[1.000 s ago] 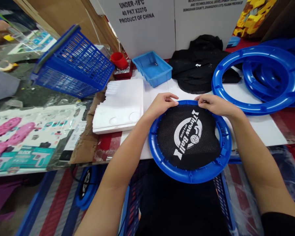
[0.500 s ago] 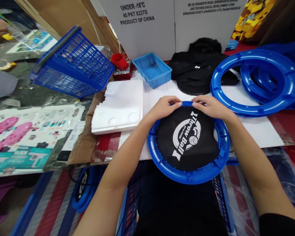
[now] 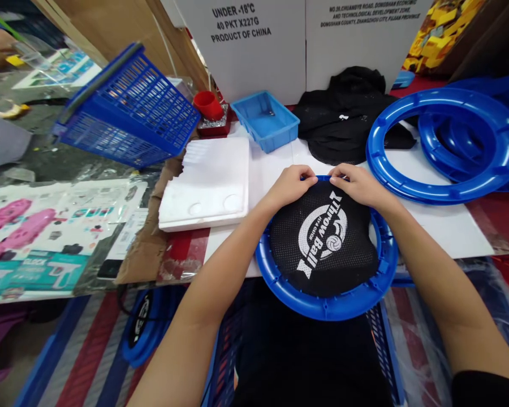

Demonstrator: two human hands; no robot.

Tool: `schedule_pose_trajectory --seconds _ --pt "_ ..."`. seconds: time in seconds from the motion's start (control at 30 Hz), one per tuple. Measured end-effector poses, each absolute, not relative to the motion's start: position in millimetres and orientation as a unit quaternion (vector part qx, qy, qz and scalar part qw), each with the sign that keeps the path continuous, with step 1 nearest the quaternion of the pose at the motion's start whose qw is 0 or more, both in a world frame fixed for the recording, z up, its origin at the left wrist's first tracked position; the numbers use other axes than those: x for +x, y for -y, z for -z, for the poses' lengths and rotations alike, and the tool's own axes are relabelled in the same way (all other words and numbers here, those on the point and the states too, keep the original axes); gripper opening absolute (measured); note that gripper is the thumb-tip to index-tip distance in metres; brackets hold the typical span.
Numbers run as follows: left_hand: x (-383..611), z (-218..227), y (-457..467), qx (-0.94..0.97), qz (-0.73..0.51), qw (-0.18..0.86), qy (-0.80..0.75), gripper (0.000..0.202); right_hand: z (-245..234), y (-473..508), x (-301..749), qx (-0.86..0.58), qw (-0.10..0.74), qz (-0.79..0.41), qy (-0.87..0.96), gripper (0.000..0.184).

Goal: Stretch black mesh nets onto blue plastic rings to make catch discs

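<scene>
Lowest in the frame, centre right, the near rim of the blue ring (image 3: 322, 308) hangs a little past the edge of the white table (image 3: 441, 226). The black mesh (image 3: 322, 243), with its white "Throw Ball" print, lies across the ring and fills most of it. A strip of bare ring shows on the right side.

At the ring's far rim, in the middle of the frame, your left hand (image 3: 289, 185) and right hand (image 3: 358, 183) sit almost touching. The fingers of both are bent down and gripping the mesh's far edge against the rim. The fingertips themselves are hidden, so the exact hold under them cannot be told.

As I judge it, the work goes best if you:
- pull the edge evenly with both hands, so that the print stays centred
- press each stretch of fabric fully over the small pegs on the rim before you slide along
- watch the overhanging near rim, which could tip under hard pressure

A white foam block (image 3: 210, 183) lies left of your hands. Beyond them, right of centre, is a pile of black mesh pieces (image 3: 343, 121), with bare blue rings (image 3: 432, 192) at the right edge. A light blue tray (image 3: 275, 138) and a red cup (image 3: 207, 104) stand farther back. A blue basket (image 3: 131, 110) tilts in the upper left.
</scene>
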State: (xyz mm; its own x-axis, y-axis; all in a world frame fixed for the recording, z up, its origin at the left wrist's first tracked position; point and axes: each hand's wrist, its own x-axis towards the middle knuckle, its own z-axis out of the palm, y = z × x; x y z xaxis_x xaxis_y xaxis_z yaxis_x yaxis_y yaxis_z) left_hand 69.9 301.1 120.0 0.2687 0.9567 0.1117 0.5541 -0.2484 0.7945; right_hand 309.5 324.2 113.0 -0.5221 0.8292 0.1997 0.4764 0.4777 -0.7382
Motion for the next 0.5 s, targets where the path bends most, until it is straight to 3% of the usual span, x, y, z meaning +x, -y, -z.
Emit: schedule_pose_trajectory --seconds 0.33,0.5 --pt "78.5 -125.6 -302.2 0.738 -0.263 0.257 -0.565 0.010 -112.5 -328.8 306.4 -0.442 0.267 -0.306 0.800 0.014" --pt "77.2 -126.9 -307.0 0.714 -0.275 0.313 -0.562 0.013 -110.1 -337.2 310.0 -0.428 0.242 -0.360 0.792 0.020"
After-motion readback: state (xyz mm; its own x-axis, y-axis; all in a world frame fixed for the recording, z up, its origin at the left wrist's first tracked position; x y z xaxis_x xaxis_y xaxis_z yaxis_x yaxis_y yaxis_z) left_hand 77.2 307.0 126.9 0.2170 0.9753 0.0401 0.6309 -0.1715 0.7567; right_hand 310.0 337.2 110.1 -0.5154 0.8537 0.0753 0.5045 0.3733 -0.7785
